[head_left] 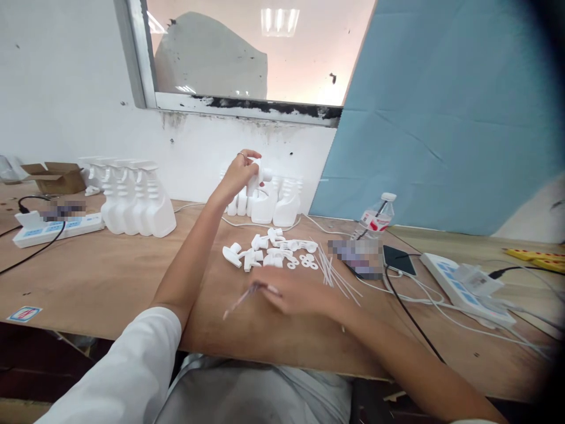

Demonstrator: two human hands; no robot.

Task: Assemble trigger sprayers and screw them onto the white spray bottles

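- The left hand [238,172] is raised over the far side of the tabletop [101,277], fingers pinched around a white trigger sprayer head [260,172], just above a cluster of white spray bottles [265,203] by the wall.
- The right hand [293,291] hovers low near the front edge, blurred, pinching a thin clear dip tube [241,299].
- The tube's long axis runs diagonally, its free end pointing down-left towards the person.
- Judged step: joining tube to sprayer head; the next move would call for bringing the hands together and lining the tube's end up with the head's underside.
- Loose sprayer heads [265,250] and spare tubes [331,271] lie between the hands.
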